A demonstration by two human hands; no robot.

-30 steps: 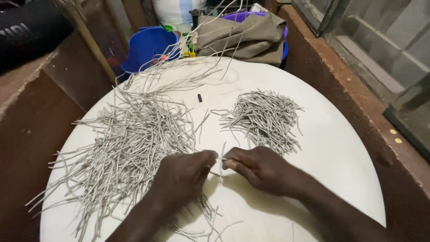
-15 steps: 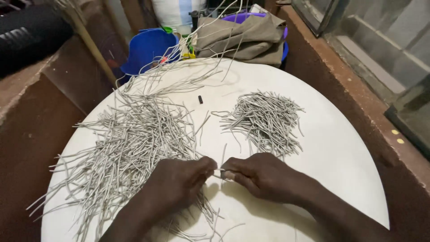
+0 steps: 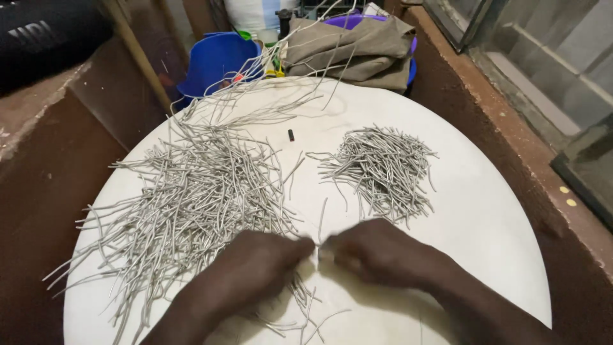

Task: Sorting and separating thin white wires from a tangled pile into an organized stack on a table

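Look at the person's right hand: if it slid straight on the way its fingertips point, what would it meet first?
The right hand points leftward, so it would almost at once meet the left hand, whose fingertips sit just across a thin grey strand. Beyond lies the large pile of grey strands.

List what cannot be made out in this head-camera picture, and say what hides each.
1. Head view: what the left hand and right hand pinch between fingertips is blurred by motion.
2. The blue bucket contents, hidden by its wall.
3. What lies under the folded cloth.
4. The small dark piece on the round table, too small.
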